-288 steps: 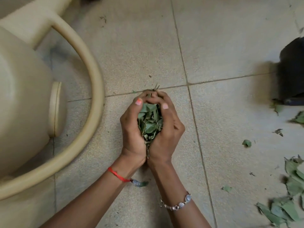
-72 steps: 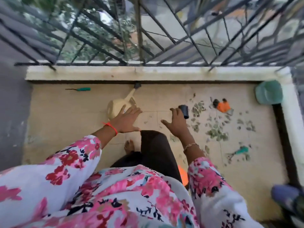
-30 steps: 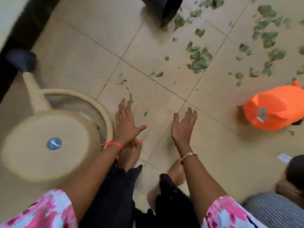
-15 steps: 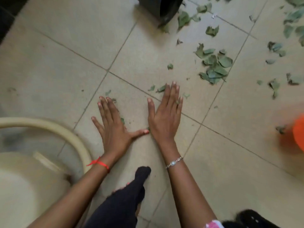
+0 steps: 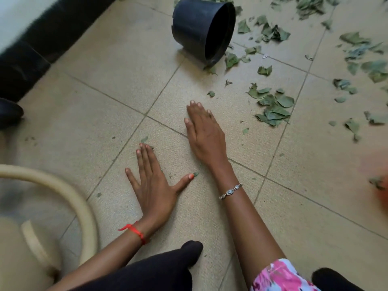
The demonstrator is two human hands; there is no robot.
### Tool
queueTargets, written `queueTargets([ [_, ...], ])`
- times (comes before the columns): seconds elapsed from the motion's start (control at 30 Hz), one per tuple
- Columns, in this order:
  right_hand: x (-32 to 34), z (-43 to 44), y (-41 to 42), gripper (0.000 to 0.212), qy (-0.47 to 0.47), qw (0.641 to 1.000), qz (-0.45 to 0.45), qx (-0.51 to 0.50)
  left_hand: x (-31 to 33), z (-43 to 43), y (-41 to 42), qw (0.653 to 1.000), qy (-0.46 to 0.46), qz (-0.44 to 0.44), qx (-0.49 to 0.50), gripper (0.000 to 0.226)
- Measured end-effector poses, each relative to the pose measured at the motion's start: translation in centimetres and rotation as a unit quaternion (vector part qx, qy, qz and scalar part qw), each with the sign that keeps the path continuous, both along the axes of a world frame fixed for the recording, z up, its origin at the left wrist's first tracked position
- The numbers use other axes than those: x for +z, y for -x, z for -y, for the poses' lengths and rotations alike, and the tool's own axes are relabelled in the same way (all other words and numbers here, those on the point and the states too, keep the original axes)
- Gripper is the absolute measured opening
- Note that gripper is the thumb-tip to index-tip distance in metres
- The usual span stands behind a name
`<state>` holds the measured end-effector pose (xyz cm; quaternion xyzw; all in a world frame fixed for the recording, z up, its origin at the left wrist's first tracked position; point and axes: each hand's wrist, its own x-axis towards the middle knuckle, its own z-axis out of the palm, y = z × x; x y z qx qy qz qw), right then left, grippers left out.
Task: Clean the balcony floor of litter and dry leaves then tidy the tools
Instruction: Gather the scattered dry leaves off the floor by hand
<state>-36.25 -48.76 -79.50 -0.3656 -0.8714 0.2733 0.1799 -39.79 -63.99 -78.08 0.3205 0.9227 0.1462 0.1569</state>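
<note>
Pressing the left hand (image 5: 151, 185) flat on the tiled floor (image 5: 105, 85), fingers straight and spread, holding nothing. Showing at the near left only the curved handle of a beige watering can (image 5: 69, 198). Laying the right hand (image 5: 204, 133) a little farther out, palm down, fingers straight and close together, gripping nothing. Judging the cleaning as partly done at most: seeing only few small crumbs around both hands, but many dry leaves (image 5: 273, 108) lying scattered to the right and beyond, the nearest heap near the right hand, not touching it. Farther, lying on its side among leaves, a black pot (image 5: 199, 28), mouth turned to the right. Leaving to do, probably: gathering these leaves, tidying can and pot. Finding no brand, label or writing to read.
</note>
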Motion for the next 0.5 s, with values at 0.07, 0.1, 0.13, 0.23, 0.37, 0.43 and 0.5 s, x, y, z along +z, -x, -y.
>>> queueTargets([
  [0.07, 0.2, 0.3, -0.6, 0.043, 0.004, 1.000, 0.001, 0.025, -0.1, -0.2, 0.0, 1.000, -0.011, -0.004, -0.009, 0.116],
  [0.1, 0.4, 0.6, -1.0, 0.042, 0.007, 0.999, 0.000, 0.037, -0.2, -0.3, 0.1, 1.000, -0.016, -0.006, -0.011, 0.114],
  [0.13, 0.6, 1.0, -1.4, 0.042, 0.013, 0.999, -0.006, 0.049, -0.1, -0.5, 0.2, 1.000, -0.021, -0.011, -0.015, 0.112],
  [0.23, 0.9, 2.2, -2.8, 0.039, 0.063, 0.995, -0.039, 0.070, -0.5, -1.6, 1.2, 0.998, -0.025, -0.031, -0.059, 0.106],
  [0.37, 1.7, 2.5, -3.7, 0.038, 0.225, 0.942, -0.242, -0.051, -1.1, -3.9, 2.5, 0.987, -0.031, -0.062, -0.144, 0.094],
  [0.43, 1.9, 2.3, -3.7, 0.040, 0.246, 0.898, -0.332, -0.150, -1.3, -5.1, 2.7, 0.978, -0.030, -0.075, -0.193, 0.087],
  [0.5, 1.8, 2.1, -3.7, 0.039, 0.278, 0.857, -0.381, -0.209, -1.3, -6.3, 2.8, 0.964, -0.036, -0.074, -0.254, 0.081],
])
